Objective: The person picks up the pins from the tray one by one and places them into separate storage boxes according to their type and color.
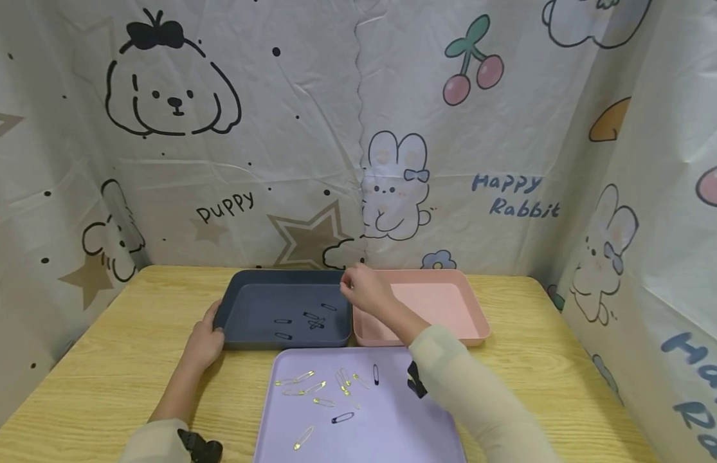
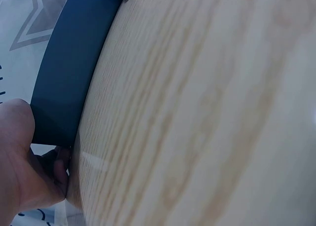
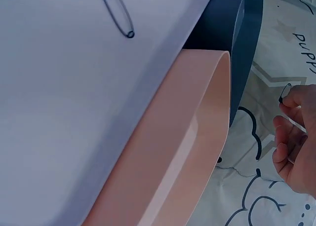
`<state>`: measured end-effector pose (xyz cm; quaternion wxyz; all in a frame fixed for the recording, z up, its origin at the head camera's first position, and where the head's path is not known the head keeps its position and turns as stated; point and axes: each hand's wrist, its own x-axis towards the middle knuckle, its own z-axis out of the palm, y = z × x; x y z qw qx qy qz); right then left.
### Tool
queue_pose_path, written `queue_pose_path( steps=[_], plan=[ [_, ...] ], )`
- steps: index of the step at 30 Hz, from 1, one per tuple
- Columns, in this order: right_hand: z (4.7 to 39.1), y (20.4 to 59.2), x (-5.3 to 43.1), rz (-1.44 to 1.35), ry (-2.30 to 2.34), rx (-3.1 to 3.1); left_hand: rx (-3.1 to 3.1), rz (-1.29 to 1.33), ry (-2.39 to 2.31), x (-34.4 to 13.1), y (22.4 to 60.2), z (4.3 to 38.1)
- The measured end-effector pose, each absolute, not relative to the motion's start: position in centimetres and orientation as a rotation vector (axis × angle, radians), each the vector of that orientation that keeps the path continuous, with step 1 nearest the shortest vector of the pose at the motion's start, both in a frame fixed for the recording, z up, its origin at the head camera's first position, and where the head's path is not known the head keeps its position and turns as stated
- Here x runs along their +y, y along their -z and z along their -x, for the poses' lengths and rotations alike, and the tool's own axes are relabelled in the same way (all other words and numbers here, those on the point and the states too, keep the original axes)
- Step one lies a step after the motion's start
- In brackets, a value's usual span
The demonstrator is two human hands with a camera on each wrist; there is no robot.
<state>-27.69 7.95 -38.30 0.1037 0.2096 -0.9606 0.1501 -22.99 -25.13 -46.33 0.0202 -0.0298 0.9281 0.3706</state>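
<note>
The right hand (image 1: pixel 368 289) pinches a small black pin (image 3: pixel 282 97) between finger and thumb. It is up over the place where the dark tray (image 1: pixel 260 276) and the pink tray (image 1: pixel 433 302) sit side by side. The left hand (image 1: pixel 203 344) grips the dark tray by its left side, near the front corner.

The purple tray (image 1: pixel 393 431) sits in front, its back edge right by the other two. On it are gold pins (image 1: pixel 303 438), mostly in the left part, and two black ones: one near the back edge (image 1: pixel 376 374) and one nearer the middle (image 1: pixel 343 418). The right part has lots of room. More black pins (image 1: pixel 316 324) lie in the dark tray, with plenty of floor to their left. Wide strips of wood table (image 1: pixel 566 386) show on both sides.

The right arm and sleeve (image 1: pixel 468 392) hide part of the pink tray and the purple tray's back right corner. The purple tray's front is cut off. Some pins overlap, so they are hard to count. In the head view the pinched pin is too small to see.
</note>
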Motion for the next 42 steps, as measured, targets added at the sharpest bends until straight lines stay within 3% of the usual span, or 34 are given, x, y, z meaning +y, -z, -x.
queue_pose_path(
  steps=[24,42],
  plan=[
    [30.2,39.5,5.9,-0.471,-0.425,-2.954,2.876,0.085,-1.186,-25.2,46.2,23.0],
    [30.2,40.1,5.8,-0.449,-0.418,-2.959,2.87,0.107,-1.18,-25.0,46.1,22.8]
  ],
)
